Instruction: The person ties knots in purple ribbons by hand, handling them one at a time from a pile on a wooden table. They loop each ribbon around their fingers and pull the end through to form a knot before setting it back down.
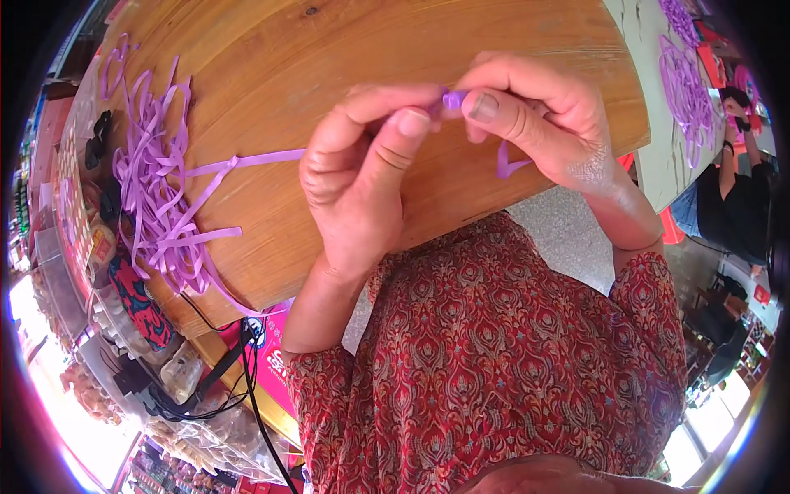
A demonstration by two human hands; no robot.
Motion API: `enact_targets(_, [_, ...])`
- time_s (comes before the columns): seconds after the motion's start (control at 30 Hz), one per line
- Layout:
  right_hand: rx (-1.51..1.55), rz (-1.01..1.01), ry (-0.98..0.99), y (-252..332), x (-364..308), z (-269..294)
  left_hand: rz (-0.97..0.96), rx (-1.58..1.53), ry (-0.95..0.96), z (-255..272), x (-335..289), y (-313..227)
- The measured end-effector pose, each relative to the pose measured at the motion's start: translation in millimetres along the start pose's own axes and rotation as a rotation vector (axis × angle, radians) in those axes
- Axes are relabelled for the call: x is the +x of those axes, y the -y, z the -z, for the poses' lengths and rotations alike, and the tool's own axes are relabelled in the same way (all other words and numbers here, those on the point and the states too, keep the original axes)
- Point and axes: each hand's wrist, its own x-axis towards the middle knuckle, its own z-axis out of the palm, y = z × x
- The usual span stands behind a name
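Both my hands meet over the wooden table [239, 49], pinching a purple ribbon [452, 100] between them. Where the fingertips come together, the ribbon is bunched into a small folded or knotted lump. My left hand [362, 165] is closed, thumb against index finger, on the lump's left side. From behind it, a strip of ribbon runs left to a tangled heap of purple ribbon [156, 181]. My right hand [535, 115] is closed on the lump's right side, its thumb pressed toward the index finger. A short ribbon end [512, 164] hangs below the right hand.
Black cables [251, 379] and plastic bags of goods crowd the lower left, beside a patterned red and blue pouch [140, 300]. A pale table at the upper right holds more purple ribbon [687, 99]. Beyond it is another person in dark clothes [732, 202].
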Motion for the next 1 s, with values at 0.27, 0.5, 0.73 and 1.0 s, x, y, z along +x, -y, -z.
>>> enact_targets(0.27, [-0.028,0.114,-0.129,-9.8,-2.0,-0.1,0.248,-0.381,0.019,6.0,0.8,0.2])
enact_targets(0.5, [-0.078,0.292,-0.176,-13.6,2.2,-6.0,0.218,-0.234,0.008,-0.3,0.4,3.4])
enact_targets(0.73, [-0.128,0.296,-0.213,-17.6,2.8,-8.2,0.275,-0.193,-0.08,-9.4,-1.9,2.6])
enact_targets(1.0, [-0.383,0.574,-0.217,-20.5,11.6,-5.2,0.2,-0.124,-0.057,-0.8,-2.5,4.5])
